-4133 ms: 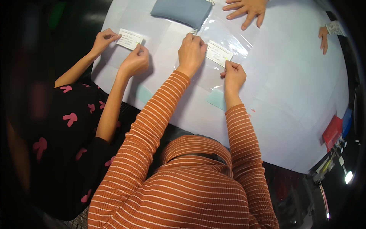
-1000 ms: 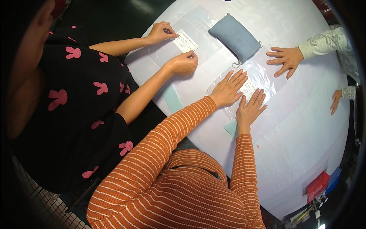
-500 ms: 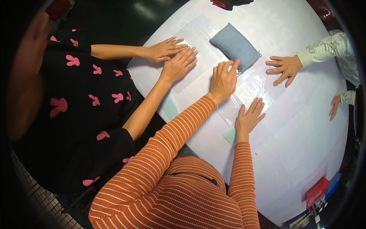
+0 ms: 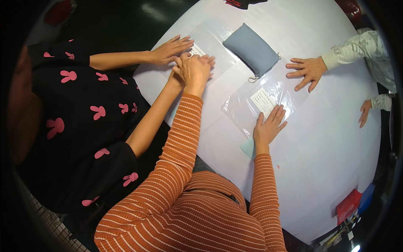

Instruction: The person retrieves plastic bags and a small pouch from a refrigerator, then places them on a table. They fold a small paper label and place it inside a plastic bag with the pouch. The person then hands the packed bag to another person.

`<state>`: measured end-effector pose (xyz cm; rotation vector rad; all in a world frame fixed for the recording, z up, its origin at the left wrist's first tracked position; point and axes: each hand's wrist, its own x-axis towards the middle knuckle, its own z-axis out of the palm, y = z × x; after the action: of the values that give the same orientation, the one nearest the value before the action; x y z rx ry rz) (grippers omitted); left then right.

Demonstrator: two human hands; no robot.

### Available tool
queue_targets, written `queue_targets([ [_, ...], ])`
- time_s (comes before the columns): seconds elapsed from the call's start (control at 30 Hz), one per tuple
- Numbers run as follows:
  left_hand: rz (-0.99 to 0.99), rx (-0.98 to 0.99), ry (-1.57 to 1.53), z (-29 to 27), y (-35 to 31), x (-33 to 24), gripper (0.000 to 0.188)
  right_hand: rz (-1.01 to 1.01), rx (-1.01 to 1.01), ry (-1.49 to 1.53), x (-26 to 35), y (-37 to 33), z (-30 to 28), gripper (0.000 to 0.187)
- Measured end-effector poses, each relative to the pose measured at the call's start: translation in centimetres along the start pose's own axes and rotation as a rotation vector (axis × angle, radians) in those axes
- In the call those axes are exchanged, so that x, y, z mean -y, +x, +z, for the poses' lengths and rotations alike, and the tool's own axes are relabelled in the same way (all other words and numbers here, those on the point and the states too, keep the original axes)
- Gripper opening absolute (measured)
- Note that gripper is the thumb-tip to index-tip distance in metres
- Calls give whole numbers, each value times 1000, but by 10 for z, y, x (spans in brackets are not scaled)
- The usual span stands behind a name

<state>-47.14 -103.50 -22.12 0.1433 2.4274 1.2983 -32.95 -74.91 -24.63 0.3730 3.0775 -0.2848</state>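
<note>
My left hand [image 4: 194, 69] is over a co-worker's hand [image 4: 211, 63], its fingers curled round it near the wrist; part of the grip is hidden. Fingers spread, my right hand [image 4: 268, 128] lies flat on the lower corner of a clear plastic bag [image 4: 239, 109]. A white printed label [image 4: 262, 102] shows on this bag, just beyond my fingertips. By my right wrist a pale green piece [image 4: 247, 148] sticks out at the bag's edge. Another clear plastic sheet or bag [image 4: 216, 33] with a white label [image 4: 196, 50] lies under the co-worker's hands.
A grey-blue cloth pouch [image 4: 254, 48] with a cord loop lies beyond the bags on the white table [image 4: 319, 138]. Another person's hand [image 4: 307, 71] rests spread at the right. Red [image 4: 348, 206] and blue [image 4: 366, 198] items sit at the lower right edge.
My left hand has moved left, from above the labelled bag to the co-worker's hand. My right hand stays flat on its bag. The view has shifted slightly.
</note>
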Motion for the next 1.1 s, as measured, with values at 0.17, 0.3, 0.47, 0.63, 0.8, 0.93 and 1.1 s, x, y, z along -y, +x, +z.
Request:
queue_targets([
  [0.17, 62, -602, 383, 46, -88, -65, 30, -17, 20, 60, -5, -1, 1, 64],
  [0.3, 109, -493, 346, 78, -155, -26, 34, -35, -16, 201, -13, 0, -2, 62],
  [0.47, 68, -596, 460, 87, -189, 19, 44, -22, -76, 299, -24, -25, -14, 61],
  [0.63, 44, -503, 596, 88, -185, 47, 50, -7, -68, 294, -40, -85, -18, 60],
  [0.8, 209, -438, 561, 79, -188, 51, 43, -13, -56, 230, -49, -130, -9, 59],
  [0.93, 359, -290, 523, 80, -195, 50, 44, -36, -107, 217, -50, -138, -8, 42],
  [1.1, 279, -544, 485, 88, -185, 50, 43, 98, -10, 259, -47, -124, -14, 23],
])
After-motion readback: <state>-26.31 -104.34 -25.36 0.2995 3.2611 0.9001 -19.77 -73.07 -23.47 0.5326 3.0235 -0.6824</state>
